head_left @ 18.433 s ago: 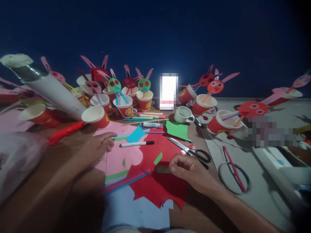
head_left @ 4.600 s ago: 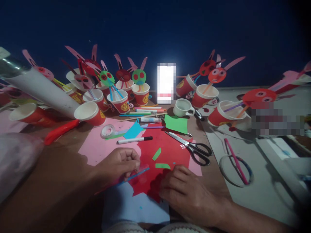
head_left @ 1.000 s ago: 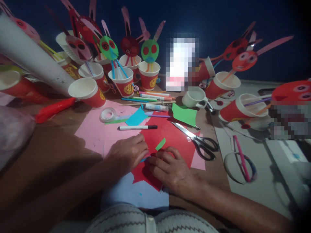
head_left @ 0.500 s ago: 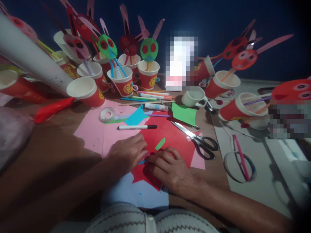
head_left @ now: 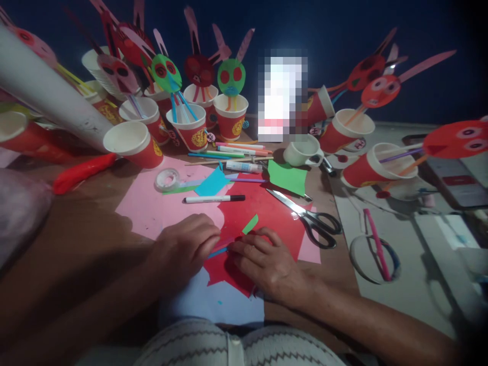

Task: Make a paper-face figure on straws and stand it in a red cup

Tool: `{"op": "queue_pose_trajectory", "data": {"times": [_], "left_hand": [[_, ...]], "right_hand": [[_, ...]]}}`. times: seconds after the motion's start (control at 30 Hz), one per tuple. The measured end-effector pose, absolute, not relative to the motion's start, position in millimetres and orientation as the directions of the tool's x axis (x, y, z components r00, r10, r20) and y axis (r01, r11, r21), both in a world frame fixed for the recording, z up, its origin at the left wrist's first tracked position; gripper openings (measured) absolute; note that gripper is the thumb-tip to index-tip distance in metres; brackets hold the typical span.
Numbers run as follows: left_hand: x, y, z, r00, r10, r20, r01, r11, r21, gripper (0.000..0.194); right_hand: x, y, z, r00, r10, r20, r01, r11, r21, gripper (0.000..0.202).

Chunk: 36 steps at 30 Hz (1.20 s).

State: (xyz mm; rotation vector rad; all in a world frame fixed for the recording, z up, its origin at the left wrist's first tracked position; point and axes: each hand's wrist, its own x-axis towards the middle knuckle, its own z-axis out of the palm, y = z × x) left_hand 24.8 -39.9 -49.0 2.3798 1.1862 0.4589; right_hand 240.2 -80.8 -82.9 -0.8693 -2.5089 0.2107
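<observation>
On the red paper [head_left: 282,218] lie a thin blue strip [head_left: 217,252] and a pinkish strip [head_left: 224,243], side by side between my hands. My right hand [head_left: 269,264] rests on the red sheet, its bent fingertips pinning the strips' right ends. At their left ends, my left hand [head_left: 186,244] is curled closed; its fingertips are hidden, so what it pinches cannot be made out. Just above my right fingers sits a small green paper piece [head_left: 250,223]. Black-handled scissors [head_left: 305,216] lie part open to the right, and a black-capped marker [head_left: 213,199] lies above my left hand.
Pink paper [head_left: 143,203] and pale blue paper [head_left: 217,300] surround the red sheet. Behind are a tape roll [head_left: 166,179], a glue stick [head_left: 244,166], green paper [head_left: 286,177] and a white mug [head_left: 303,152]. Several red cups [head_left: 231,122] hold paper-faced figures.
My left hand has drawn back to the left, so more of the blue and pinkish strips shows. My right hand stays nearly in place. The view has shifted slightly.
</observation>
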Motion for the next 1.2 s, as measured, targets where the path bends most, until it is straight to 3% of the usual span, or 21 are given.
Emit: {"op": "queue_pose_trajectory", "data": {"times": [0.1, 0.3, 0.57, 0.77, 1.07, 1.2], "left_hand": [[27, -48, -51, 0.601, 0.798, 0.054, 0.683, -0.547, 0.484, 0.016], [34, -60, -61, 0.704, 0.687, 0.181, 0.595, -0.709, 0.379, 0.022], [29, -69, -76, 0.719, 0.682, 0.134, 0.64, -0.724, 0.257, 0.027], [27, -71, -82, 0.708, 0.688, 0.16, 0.639, -0.72, 0.27, 0.026], [27, -72, -79, 0.72, 0.677, 0.152, 0.63, -0.729, 0.266, 0.029], [27, -72, -80, 0.723, 0.668, 0.175, 0.617, -0.738, 0.272, 0.029]], "right_hand": [[240, -81, -82, -0.688, 0.609, 0.395, 0.541, 0.793, -0.28, 0.018], [240, -79, -79, -0.685, 0.609, 0.399, 0.547, 0.792, -0.271, 0.023], [239, -81, -79, -0.686, 0.622, 0.376, 0.564, 0.782, -0.264, 0.024], [240, -82, -82, -0.671, 0.64, 0.375, 0.583, 0.768, -0.266, 0.014], [259, -80, -62, -0.639, 0.526, 0.561, 0.456, 0.847, -0.274, 0.023], [258, -83, -66, -0.667, 0.54, 0.513, 0.444, 0.841, -0.309, 0.019]]}}
